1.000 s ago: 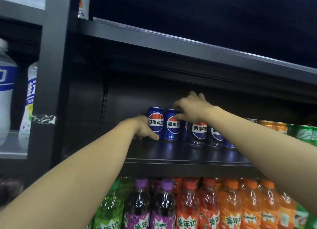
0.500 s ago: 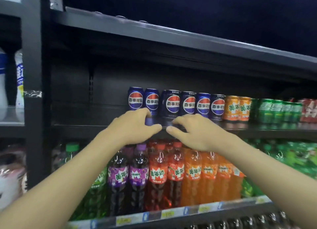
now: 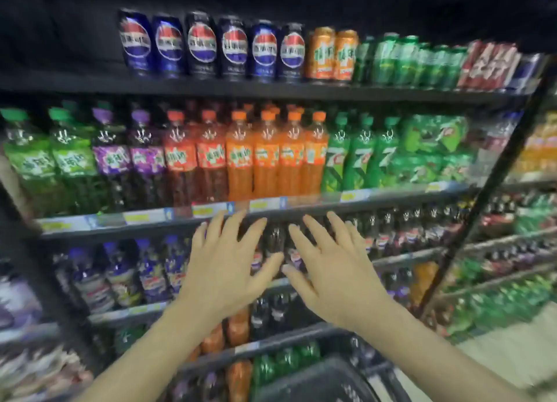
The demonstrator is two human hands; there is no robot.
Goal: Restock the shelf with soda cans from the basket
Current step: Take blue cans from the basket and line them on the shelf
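six dark blue soda cans with red, white and blue round logos, upright in a row on the left part of the black metal top shelf, sides touching or nearly so, labels smeared by blur; just right of them two orange cans, then green cans, then red cans; one shelf down, tall plastic bottles in green, purple, red, orange and green again, behind yellow and blue price tags; further down, dark cola bottles and purple-labelled ones; at the bottom edge, the rim of a black plastic basket, contents not discernible; left hand and right hand side by side in mid-air before the lower shelves, well below the blue cans, palms away, fingers spread and straight, holding nothing, thumbs nearly meeting; both forearms crossing over the lower bottles.
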